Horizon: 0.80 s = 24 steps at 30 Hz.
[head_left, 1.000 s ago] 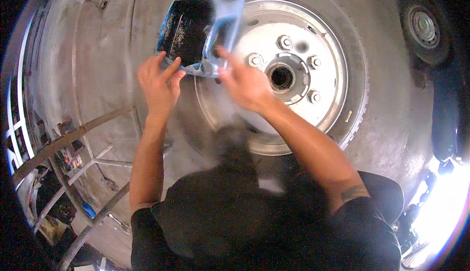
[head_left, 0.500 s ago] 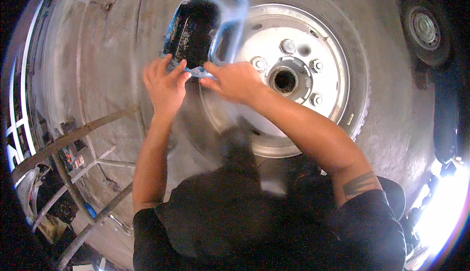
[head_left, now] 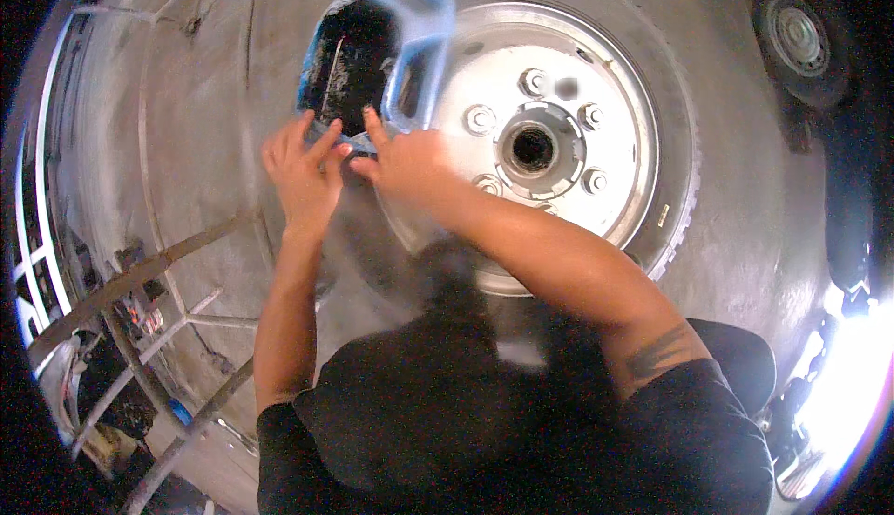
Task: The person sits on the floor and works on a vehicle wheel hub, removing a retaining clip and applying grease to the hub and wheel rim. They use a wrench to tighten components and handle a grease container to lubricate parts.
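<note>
A translucent blue plastic jug (head_left: 424, 73) with moulded handle openings lies at the upper middle. One side of it is cut away, and black, grease-like stuff (head_left: 349, 59) coats the inside. My left hand (head_left: 303, 175) pinches the jug's near edge at its left corner, fingertips on the rim and thumb turned inward. My right hand (head_left: 405, 166) grips the same edge from the right, its index finger reaching over the rim against the black inside and the thumb tucked below. Between my thumbs shows a crumpled greyish-blue bit of the edge; whether it is separate, I cannot tell.
Right beside the jug lies a large tyre with a silver wheel rim (head_left: 633, 128), wheel nuts and an open dark hub (head_left: 534, 149). A metal tube frame (head_left: 154, 329) crosses the left side. Another wheel (head_left: 796, 40) stands at the far right, by a bright opening.
My right index finger has straightened up over the jug's rim onto the black inside. The jug and the wheel sit slightly further left in the view.
</note>
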Tool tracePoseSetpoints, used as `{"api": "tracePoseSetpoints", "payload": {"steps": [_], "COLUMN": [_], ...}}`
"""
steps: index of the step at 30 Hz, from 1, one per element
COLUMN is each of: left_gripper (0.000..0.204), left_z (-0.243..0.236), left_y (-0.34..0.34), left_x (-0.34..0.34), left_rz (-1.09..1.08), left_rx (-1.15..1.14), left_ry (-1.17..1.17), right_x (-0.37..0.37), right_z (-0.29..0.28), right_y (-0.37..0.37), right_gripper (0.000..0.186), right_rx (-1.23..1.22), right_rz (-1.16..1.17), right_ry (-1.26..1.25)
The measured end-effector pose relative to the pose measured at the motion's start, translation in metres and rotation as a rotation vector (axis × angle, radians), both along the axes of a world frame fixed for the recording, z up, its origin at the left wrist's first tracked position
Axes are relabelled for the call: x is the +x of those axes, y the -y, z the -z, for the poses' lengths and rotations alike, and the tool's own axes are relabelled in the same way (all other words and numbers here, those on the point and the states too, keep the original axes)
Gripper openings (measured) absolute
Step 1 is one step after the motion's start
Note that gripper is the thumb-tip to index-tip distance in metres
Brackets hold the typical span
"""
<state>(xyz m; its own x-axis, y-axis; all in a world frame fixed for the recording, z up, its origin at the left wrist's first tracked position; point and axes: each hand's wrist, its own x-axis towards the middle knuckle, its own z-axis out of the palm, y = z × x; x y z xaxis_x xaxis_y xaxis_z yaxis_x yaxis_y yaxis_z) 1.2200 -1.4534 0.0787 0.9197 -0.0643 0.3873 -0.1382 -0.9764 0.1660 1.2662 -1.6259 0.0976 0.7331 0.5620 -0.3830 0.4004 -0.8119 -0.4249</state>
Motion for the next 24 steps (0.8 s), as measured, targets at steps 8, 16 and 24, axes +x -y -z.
{"api": "tracePoseSetpoints", "payload": {"steps": [8,16,24], "left_gripper": [0.031,0.032,0.033], "left_z": [-0.003,-0.001,-0.010], "left_y": [0.001,0.002,0.004], "left_x": [-0.001,0.000,0.002], "left_rz": [0.017,0.018,0.035], "left_rx": [0.033,-0.014,0.011], "left_ry": [-0.018,-0.016,-0.023], "right_x": [-0.006,0.035,0.032], "right_z": [-0.010,0.040,0.067], "right_y": [0.080,0.207,0.184], "right_gripper": [0.060,0.101,0.106], "right_rx": [0.175,-0.012,-0.109], "right_rz": [0.177,0.660,0.690], "right_ry": [-0.191,-0.912,-0.793]}}
